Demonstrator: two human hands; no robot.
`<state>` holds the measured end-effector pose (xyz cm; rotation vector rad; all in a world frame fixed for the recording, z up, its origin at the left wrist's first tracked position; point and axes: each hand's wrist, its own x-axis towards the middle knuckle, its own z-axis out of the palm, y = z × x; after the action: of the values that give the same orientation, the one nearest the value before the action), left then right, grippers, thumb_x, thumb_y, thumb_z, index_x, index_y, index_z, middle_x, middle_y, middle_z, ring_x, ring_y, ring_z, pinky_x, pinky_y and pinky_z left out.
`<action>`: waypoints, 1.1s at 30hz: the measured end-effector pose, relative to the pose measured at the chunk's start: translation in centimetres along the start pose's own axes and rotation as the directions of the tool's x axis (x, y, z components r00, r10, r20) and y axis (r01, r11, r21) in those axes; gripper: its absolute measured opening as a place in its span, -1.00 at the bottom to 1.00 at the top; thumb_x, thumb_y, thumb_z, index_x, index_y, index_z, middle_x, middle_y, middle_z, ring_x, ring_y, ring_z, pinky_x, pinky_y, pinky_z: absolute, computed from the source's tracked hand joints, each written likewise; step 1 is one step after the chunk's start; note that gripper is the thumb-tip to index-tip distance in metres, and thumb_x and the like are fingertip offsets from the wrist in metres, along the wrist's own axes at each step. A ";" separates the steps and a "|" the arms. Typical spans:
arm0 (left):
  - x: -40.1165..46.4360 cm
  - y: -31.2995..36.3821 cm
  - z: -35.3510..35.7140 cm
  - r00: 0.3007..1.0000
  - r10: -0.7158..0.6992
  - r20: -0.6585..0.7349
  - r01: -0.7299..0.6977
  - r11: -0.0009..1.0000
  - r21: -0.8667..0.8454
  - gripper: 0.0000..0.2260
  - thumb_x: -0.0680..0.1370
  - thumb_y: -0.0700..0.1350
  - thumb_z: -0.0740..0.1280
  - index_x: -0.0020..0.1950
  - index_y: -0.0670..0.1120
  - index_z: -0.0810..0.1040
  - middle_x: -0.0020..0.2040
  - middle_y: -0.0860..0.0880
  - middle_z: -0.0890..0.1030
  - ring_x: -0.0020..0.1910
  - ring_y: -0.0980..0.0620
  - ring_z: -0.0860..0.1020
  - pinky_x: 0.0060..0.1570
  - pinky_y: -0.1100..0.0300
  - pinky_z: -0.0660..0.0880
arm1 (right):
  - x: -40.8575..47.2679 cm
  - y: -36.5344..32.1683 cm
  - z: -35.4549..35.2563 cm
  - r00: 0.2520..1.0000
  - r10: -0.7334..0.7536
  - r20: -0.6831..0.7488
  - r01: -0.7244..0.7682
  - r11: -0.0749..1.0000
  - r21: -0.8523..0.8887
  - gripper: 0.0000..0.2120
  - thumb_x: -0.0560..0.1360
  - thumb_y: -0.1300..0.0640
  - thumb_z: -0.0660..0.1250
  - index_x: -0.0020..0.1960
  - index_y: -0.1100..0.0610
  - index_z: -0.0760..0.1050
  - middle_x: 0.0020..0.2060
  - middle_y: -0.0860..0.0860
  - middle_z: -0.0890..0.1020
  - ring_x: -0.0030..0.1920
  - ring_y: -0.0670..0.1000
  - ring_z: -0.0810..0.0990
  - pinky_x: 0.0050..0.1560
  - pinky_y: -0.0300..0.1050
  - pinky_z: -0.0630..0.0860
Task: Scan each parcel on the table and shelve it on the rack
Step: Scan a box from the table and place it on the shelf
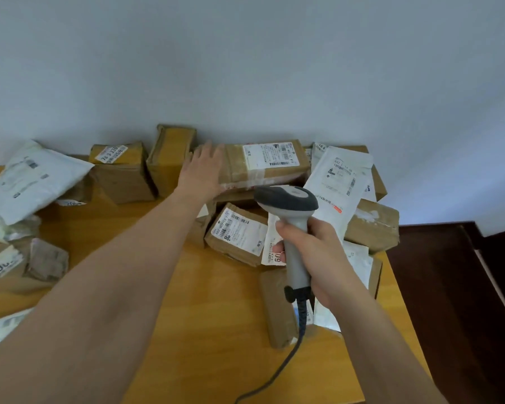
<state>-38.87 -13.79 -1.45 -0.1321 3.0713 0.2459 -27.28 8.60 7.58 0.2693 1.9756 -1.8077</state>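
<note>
- The left hand [202,170] reaches forward with fingers straight, lying flat against the left end of a long cardboard box [263,164] that sits at the back of the surface [216,310], near the wall.
- That box shows a white shipping label [270,155] on top, facing up.
- The right hand [318,258] grips the handle of a grey barcode scanner [292,223], its dark head tilted towards the long box; a coiled cable [301,322] hangs from the handle's base.
- A smaller labelled box [238,234] lies just in front of the long box, beside the scanner.
- A white mailer bag [340,182] leans over boxes at the right.
- More boxes and pale bags crowd the left edge, including a large white bag [35,179].
</note>
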 end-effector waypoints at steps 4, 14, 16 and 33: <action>4.2 0.0 0.7 0.992 0.079 0.096 -0.081 0.997 0.012 0.03 0.35 0.08 0.55 0.59 -0.04 -0.07 0.59 -0.17 -0.03 0.57 -0.19 -0.06 0.52 -0.16 -0.09 | 0.9 0.9 -0.7 1.000 0.015 -0.024 -0.015 1.000 -0.004 -0.95 0.57 0.16 0.37 0.03 0.09 0.56 -0.40 -0.18 0.62 -0.33 -0.13 0.62 -0.22 -0.21 0.55; 7.0 0.9 1.5 0.982 0.126 0.141 -0.114 0.990 -0.088 0.01 0.30 0.12 0.56 0.57 -0.07 0.04 0.52 -0.12 0.17 0.52 -0.15 0.13 0.48 -0.24 -0.12 | 0.8 1.3 -1.9 0.993 0.042 -0.113 -0.041 0.999 0.012 -0.88 0.56 0.13 0.36 0.09 0.09 0.54 -0.23 0.04 0.61 -0.34 -0.13 0.60 -0.23 -0.21 0.54; 5.7 1.4 0.3 0.988 0.150 0.031 -0.146 0.982 -0.117 -0.03 0.30 0.14 0.56 0.55 -0.05 0.10 0.47 -0.11 0.23 0.46 -0.15 0.21 0.48 -0.23 -0.02 | 0.6 1.0 -1.8 0.993 0.027 -0.118 -0.023 0.999 0.037 -0.88 0.56 0.14 0.37 0.09 0.09 0.55 -0.25 0.01 0.62 -0.30 -0.10 0.61 -0.16 -0.13 0.55; -23.6 1.2 -1.5 0.672 -0.731 -0.120 0.526 0.585 -0.617 0.02 0.22 0.44 0.42 0.42 -0.17 0.19 0.23 -0.09 0.30 0.25 -0.07 0.32 0.18 0.12 0.32 | -4.7 -1.3 1.8 0.962 -0.088 0.260 0.085 0.996 0.022 -0.94 0.54 0.13 0.39 -0.04 0.02 0.52 -0.37 -0.06 0.64 -0.40 -0.15 0.61 -0.32 -0.22 0.59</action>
<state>-15.58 -10.93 1.77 -1.4507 2.8877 1.1349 -23.33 7.43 10.79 -0.0521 1.8176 -1.8039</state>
